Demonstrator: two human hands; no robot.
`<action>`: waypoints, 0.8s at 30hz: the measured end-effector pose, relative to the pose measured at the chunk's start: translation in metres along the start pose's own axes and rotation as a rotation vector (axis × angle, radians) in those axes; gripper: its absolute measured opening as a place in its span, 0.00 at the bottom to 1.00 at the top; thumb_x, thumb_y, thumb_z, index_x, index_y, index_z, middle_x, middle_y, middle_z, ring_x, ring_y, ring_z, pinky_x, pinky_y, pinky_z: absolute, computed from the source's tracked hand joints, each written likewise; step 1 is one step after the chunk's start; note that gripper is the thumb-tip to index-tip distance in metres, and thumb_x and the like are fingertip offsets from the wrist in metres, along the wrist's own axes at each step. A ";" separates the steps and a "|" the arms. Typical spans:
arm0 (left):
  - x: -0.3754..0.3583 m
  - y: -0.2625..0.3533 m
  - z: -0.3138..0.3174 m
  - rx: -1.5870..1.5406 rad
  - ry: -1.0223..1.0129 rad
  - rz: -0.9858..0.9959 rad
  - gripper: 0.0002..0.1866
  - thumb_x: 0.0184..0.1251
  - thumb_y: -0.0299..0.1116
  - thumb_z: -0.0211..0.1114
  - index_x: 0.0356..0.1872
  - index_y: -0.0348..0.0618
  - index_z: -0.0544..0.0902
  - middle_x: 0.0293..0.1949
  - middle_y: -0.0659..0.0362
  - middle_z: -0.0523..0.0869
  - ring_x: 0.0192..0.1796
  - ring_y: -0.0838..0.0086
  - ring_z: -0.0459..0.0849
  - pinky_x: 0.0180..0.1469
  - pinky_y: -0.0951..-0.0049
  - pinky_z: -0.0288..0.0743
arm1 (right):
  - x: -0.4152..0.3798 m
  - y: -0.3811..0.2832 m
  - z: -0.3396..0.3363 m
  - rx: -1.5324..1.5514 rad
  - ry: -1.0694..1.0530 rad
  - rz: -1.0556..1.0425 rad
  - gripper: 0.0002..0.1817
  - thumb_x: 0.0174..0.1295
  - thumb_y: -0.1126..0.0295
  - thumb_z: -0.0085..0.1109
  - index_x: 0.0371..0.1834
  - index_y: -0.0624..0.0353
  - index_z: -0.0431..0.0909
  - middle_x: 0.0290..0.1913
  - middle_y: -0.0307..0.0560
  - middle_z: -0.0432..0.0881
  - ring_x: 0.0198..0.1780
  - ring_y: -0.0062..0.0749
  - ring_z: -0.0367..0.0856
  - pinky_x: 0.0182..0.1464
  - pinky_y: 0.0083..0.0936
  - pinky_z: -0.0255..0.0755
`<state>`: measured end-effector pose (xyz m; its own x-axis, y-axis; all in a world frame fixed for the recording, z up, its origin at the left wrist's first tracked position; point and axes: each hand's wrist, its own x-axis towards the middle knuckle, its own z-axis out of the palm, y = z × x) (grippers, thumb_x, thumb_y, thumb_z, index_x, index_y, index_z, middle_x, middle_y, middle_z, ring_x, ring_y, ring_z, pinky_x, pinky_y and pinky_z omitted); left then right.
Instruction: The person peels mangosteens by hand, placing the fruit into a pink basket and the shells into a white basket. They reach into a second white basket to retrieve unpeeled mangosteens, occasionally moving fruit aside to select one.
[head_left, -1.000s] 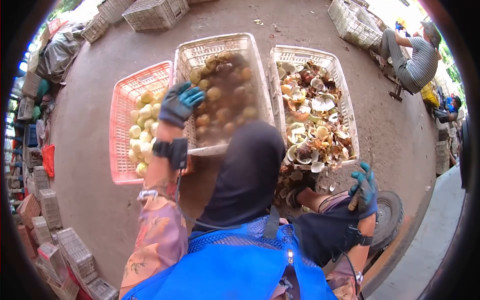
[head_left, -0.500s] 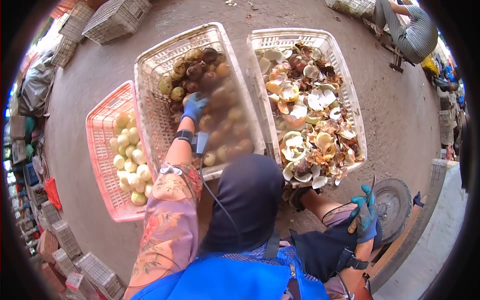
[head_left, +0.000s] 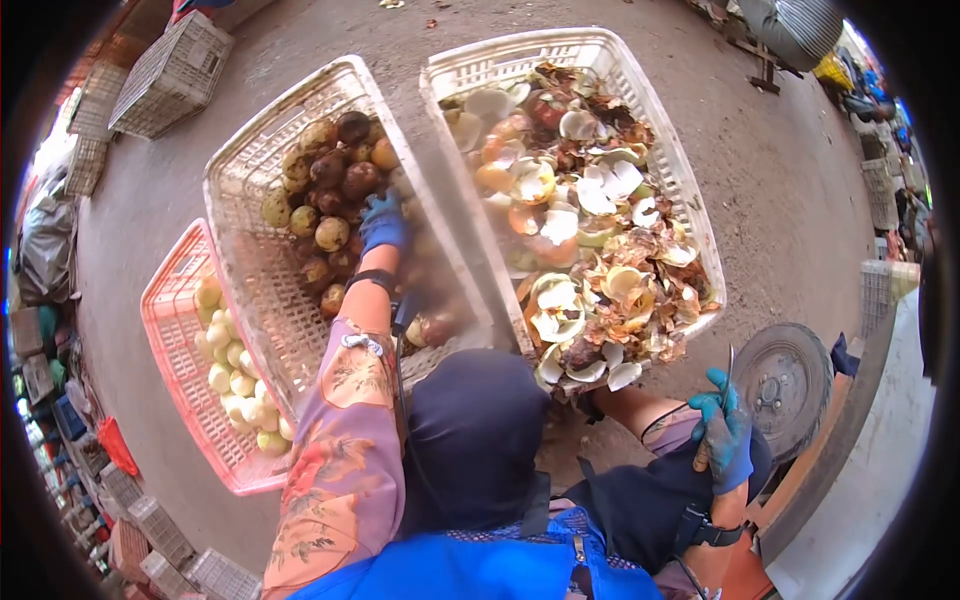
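Partly, your left hand is lost among the unpeeled onions in the white middle crate: its fingertips are hidden, so you cannot tell how far that grip is open or whether it has hold of one. A hazy smear blurs the onions to its right. Your right hand has its grip closed around a knife near your knee, blade up, the handle partly covered by your fingers. Your sleeve covers part of the pink crate of pale peeled onions, and the top edge cuts off the seated person.

Compared with half a second ago, your left hand has moved rightward across the onions, and the crates, including the white one of peels, sit further left in view. The knife stays in your right hand. More of the wheel shows.
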<state>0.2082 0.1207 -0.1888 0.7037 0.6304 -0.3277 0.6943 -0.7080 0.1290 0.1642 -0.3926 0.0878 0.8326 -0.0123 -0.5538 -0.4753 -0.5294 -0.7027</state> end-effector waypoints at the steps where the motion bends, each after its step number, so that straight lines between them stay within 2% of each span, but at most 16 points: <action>1: 0.005 -0.007 0.015 -0.001 0.076 0.046 0.25 0.64 0.40 0.61 0.63 0.55 0.71 0.64 0.41 0.70 0.60 0.43 0.76 0.56 0.48 0.75 | 0.001 0.001 0.000 0.006 0.017 0.003 0.23 0.67 0.73 0.51 0.66 0.64 0.68 0.36 0.38 0.80 0.26 0.15 0.73 0.29 0.14 0.69; 3: -0.001 -0.003 0.012 0.002 0.080 0.098 0.27 0.62 0.38 0.62 0.63 0.46 0.70 0.65 0.43 0.71 0.62 0.46 0.75 0.56 0.50 0.76 | 0.000 0.007 -0.002 0.012 -0.033 -0.042 0.23 0.68 0.74 0.51 0.67 0.63 0.68 0.36 0.38 0.80 0.27 0.16 0.73 0.29 0.14 0.69; 4: 0.006 -0.011 0.025 -0.048 0.171 0.192 0.26 0.61 0.36 0.64 0.60 0.43 0.72 0.58 0.43 0.78 0.58 0.51 0.79 0.55 0.54 0.77 | 0.000 0.006 -0.004 0.014 -0.006 -0.037 0.23 0.68 0.74 0.51 0.67 0.63 0.68 0.36 0.38 0.80 0.27 0.16 0.73 0.29 0.14 0.69; 6: 0.004 -0.021 0.042 -0.512 -0.009 -0.093 0.24 0.61 0.40 0.65 0.56 0.40 0.75 0.47 0.48 0.85 0.50 0.56 0.84 0.52 0.58 0.78 | 0.000 0.002 -0.004 -0.017 -0.049 -0.016 0.23 0.68 0.73 0.51 0.67 0.63 0.68 0.36 0.38 0.79 0.27 0.15 0.73 0.30 0.14 0.69; 7: 0.002 -0.024 0.051 -0.503 -0.012 -0.086 0.24 0.61 0.40 0.65 0.56 0.40 0.75 0.47 0.48 0.85 0.50 0.56 0.84 0.52 0.58 0.78 | -0.001 0.001 -0.002 0.043 -0.019 0.017 0.23 0.68 0.73 0.50 0.68 0.62 0.68 0.35 0.37 0.78 0.28 0.15 0.72 0.31 0.14 0.69; 10: 0.003 -0.051 0.045 -2.133 -0.503 -0.254 0.19 0.62 0.46 0.64 0.52 0.52 0.80 0.47 0.54 0.86 0.53 0.58 0.82 0.54 0.57 0.80 | 0.002 -0.011 0.004 0.060 -0.049 -0.053 0.23 0.69 0.72 0.50 0.68 0.59 0.68 0.34 0.35 0.77 0.28 0.15 0.71 0.32 0.14 0.68; 11: -0.007 -0.052 0.021 -2.306 -0.540 -0.203 0.17 0.64 0.43 0.63 0.52 0.52 0.80 0.48 0.56 0.85 0.50 0.57 0.84 0.52 0.55 0.81 | 0.007 -0.006 0.009 0.009 -0.055 -0.100 0.24 0.68 0.72 0.51 0.69 0.57 0.68 0.33 0.34 0.76 0.28 0.15 0.69 0.31 0.16 0.67; 12: -0.048 -0.027 -0.038 -2.242 -0.352 -0.222 0.20 0.65 0.46 0.62 0.55 0.51 0.79 0.50 0.54 0.84 0.47 0.55 0.85 0.49 0.51 0.82 | 0.010 -0.005 0.017 0.020 -0.073 -0.119 0.24 0.68 0.72 0.51 0.69 0.57 0.68 0.33 0.34 0.76 0.28 0.15 0.69 0.31 0.16 0.67; 14: -0.080 -0.027 -0.085 -2.297 -0.386 -0.017 0.24 0.67 0.51 0.60 0.57 0.48 0.77 0.51 0.51 0.84 0.46 0.52 0.85 0.48 0.52 0.83 | 0.010 -0.010 0.030 -0.182 -0.073 -0.340 0.26 0.67 0.70 0.53 0.69 0.58 0.67 0.32 0.34 0.74 0.27 0.13 0.68 0.31 0.14 0.66; 17: -0.151 -0.017 -0.169 -2.389 -0.782 0.144 0.30 0.67 0.57 0.60 0.59 0.44 0.76 0.53 0.49 0.83 0.52 0.50 0.83 0.48 0.55 0.82 | 0.010 -0.041 0.053 -0.167 -0.112 -0.473 0.24 0.65 0.72 0.54 0.66 0.57 0.68 0.33 0.34 0.75 0.30 0.14 0.67 0.33 0.14 0.66; 18: -0.161 -0.022 -0.180 -2.386 -0.767 0.162 0.30 0.67 0.57 0.60 0.59 0.44 0.76 0.53 0.49 0.83 0.52 0.50 0.83 0.48 0.55 0.82 | 0.009 -0.050 0.062 -0.074 -0.169 -0.512 0.23 0.65 0.72 0.54 0.65 0.56 0.69 0.32 0.34 0.76 0.30 0.14 0.68 0.33 0.14 0.66; 20: -0.189 -0.021 -0.181 -2.410 -0.428 0.085 0.30 0.68 0.58 0.59 0.60 0.45 0.76 0.55 0.54 0.83 0.55 0.56 0.81 0.55 0.54 0.77 | 0.008 -0.053 0.089 0.139 -0.232 -0.582 0.20 0.66 0.71 0.53 0.61 0.60 0.71 0.29 0.39 0.76 0.30 0.21 0.74 0.36 0.23 0.72; 21: -0.203 -0.024 -0.189 -2.416 -0.468 0.127 0.27 0.72 0.57 0.54 0.59 0.47 0.77 0.54 0.54 0.83 0.54 0.56 0.82 0.55 0.54 0.77 | 0.005 -0.056 0.096 0.096 -0.256 -0.556 0.18 0.66 0.70 0.54 0.59 0.60 0.73 0.31 0.40 0.78 0.32 0.23 0.75 0.37 0.25 0.73; 22: -0.226 -0.014 -0.208 -2.392 -0.307 0.062 0.31 0.69 0.59 0.56 0.59 0.43 0.77 0.51 0.50 0.84 0.54 0.57 0.82 0.52 0.59 0.77 | 0.004 -0.057 0.102 0.057 -0.282 -0.528 0.17 0.65 0.68 0.55 0.57 0.59 0.74 0.32 0.41 0.79 0.34 0.25 0.77 0.38 0.27 0.74; 23: -0.235 -0.035 -0.217 -2.326 -0.743 0.263 0.36 0.67 0.63 0.56 0.60 0.40 0.76 0.51 0.46 0.84 0.48 0.59 0.84 0.46 0.63 0.80 | 0.014 -0.042 0.112 0.054 -0.386 -0.492 0.16 0.65 0.66 0.56 0.54 0.58 0.77 0.35 0.44 0.81 0.37 0.29 0.79 0.40 0.29 0.75; 24: -0.260 -0.030 -0.231 -2.394 -0.659 0.176 0.40 0.65 0.65 0.56 0.62 0.38 0.73 0.51 0.42 0.82 0.43 0.60 0.84 0.41 0.64 0.82 | 0.028 -0.022 0.124 0.052 -0.495 -0.463 0.15 0.64 0.64 0.57 0.51 0.58 0.79 0.39 0.47 0.84 0.40 0.33 0.82 0.43 0.30 0.76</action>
<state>0.0395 0.0516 0.1089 0.9500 0.1795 -0.2554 -0.0801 0.9309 0.3565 0.1623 -0.2759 0.0320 0.7307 0.6023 -0.3214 -0.1249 -0.3449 -0.9303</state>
